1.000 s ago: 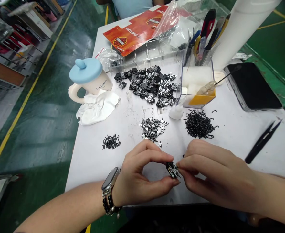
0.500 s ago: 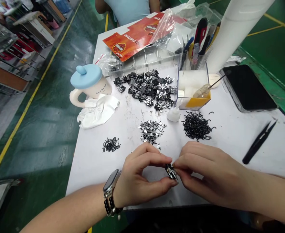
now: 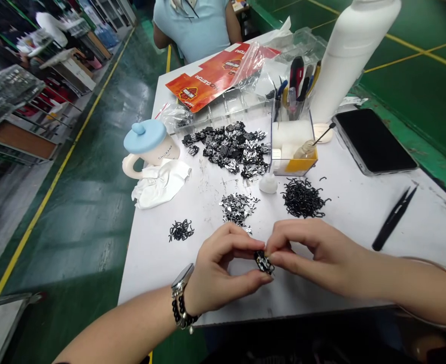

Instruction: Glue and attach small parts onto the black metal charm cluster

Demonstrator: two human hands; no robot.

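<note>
My left hand (image 3: 223,270) and my right hand (image 3: 314,255) meet above the white table's (image 3: 359,212) near edge. Both pinch one small black and silver part (image 3: 264,262) between thumbs and fingertips. A watch and a bead bracelet sit on my left wrist. Just beyond the hands lie a heap of silver pieces (image 3: 238,207), a heap of black hooks (image 3: 303,197) and a smaller clump of black hooks (image 3: 181,230). Farther back is a big pile of black and silver parts (image 3: 230,146).
Black tweezers (image 3: 393,217) lie at the right, a dark phone (image 3: 374,141) behind them. A mug with a blue lid (image 3: 149,146) and a white cloth (image 3: 160,182) sit left. A clear tool holder (image 3: 293,141), a white bottle (image 3: 344,55), an orange carton (image 3: 215,76) and a seated person (image 3: 196,25) are at the back.
The view has pulled back and tilted up, showing more of the far side and the seated person. My hands stay together on the small part, shifted slightly left.
</note>
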